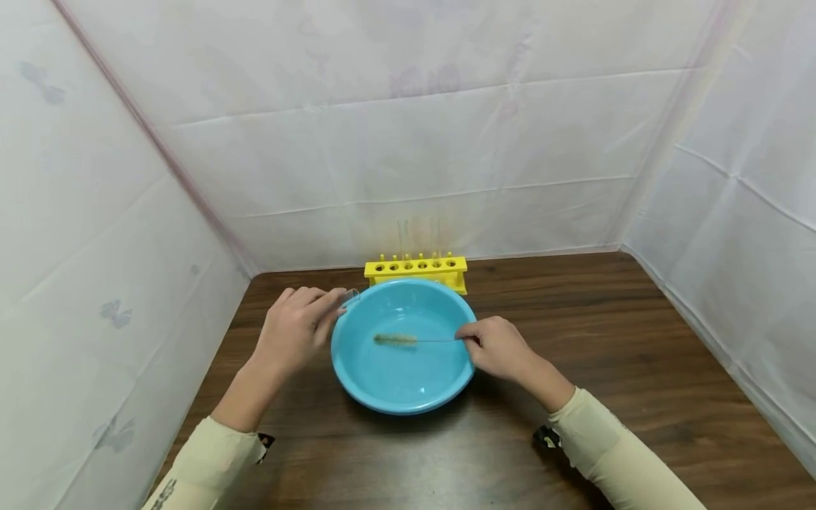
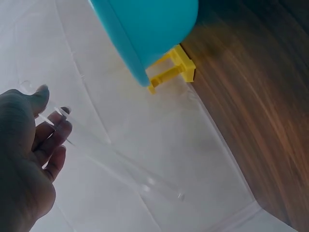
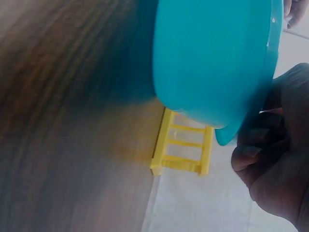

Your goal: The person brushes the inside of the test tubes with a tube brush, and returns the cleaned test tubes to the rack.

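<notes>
We see a light blue basin [image 1: 408, 379], a tan brush [image 1: 395, 340] and a yellow rack [image 1: 417, 267]. We find streaky brown grain on the table [image 1: 574, 301] and cream sleeves [image 1: 210, 453].

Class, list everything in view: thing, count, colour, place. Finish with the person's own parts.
basin: one, blue, on the table in front of the rack
rack: one, yellow, behind the basin
standing test tubes: two discernible, clear, in the rack
held test tube: one, clear, in the left hand
brush: one, tan bristles, over the basin
table: one, brown, underneath
sheeting: count unclear, whitish, behind and both sides
left hand: one, holding a tube
right hand: one, pinching the brush's wire
sleeves: two, cream, on the forearms
</notes>
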Available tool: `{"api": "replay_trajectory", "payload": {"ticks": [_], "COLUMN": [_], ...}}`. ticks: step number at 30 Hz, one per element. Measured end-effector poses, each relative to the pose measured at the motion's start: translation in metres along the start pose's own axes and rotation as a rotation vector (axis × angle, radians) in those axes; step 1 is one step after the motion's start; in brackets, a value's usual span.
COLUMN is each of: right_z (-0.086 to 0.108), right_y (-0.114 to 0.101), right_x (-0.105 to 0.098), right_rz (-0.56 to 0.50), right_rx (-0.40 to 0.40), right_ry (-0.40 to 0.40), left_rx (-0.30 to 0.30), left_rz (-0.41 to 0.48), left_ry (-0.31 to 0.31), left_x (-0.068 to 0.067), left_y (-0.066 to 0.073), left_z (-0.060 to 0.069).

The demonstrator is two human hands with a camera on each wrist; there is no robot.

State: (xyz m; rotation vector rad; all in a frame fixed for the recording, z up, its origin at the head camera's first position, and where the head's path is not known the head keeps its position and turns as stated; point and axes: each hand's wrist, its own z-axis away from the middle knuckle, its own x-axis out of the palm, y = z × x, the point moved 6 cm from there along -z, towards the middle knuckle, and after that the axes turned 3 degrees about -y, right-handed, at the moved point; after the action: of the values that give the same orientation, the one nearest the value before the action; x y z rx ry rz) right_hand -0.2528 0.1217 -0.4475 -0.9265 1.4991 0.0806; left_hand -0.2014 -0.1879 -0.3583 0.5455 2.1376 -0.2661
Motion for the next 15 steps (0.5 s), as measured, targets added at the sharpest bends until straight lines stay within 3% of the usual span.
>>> {"api": "replay_trajectory", "payload": {"ticks": [7, 11, 15], "right_z": [0.002, 0.001, -0.001], "right_y": [-0.004, -0.006, -0.008], "right_x": [-0.001, -0.002, 0.0], "right_rz": [0.062, 0.096, 0.111], "right_rx": [0.079, 0.111, 0.134], "right_ry": [-0.059, -0.083, -0.111], "left_rx": [-0.018, -0.09, -0.176], "left_rz": [0.029, 0.102, 0.232], "left_ry": [0.085, 0.16, 0.273], "left_x": [-0.006, -0.012, -0.017], "left_y": [-0.004, -0.01, -0.017], "left_z": [-0.008, -0.015, -0.023]}}
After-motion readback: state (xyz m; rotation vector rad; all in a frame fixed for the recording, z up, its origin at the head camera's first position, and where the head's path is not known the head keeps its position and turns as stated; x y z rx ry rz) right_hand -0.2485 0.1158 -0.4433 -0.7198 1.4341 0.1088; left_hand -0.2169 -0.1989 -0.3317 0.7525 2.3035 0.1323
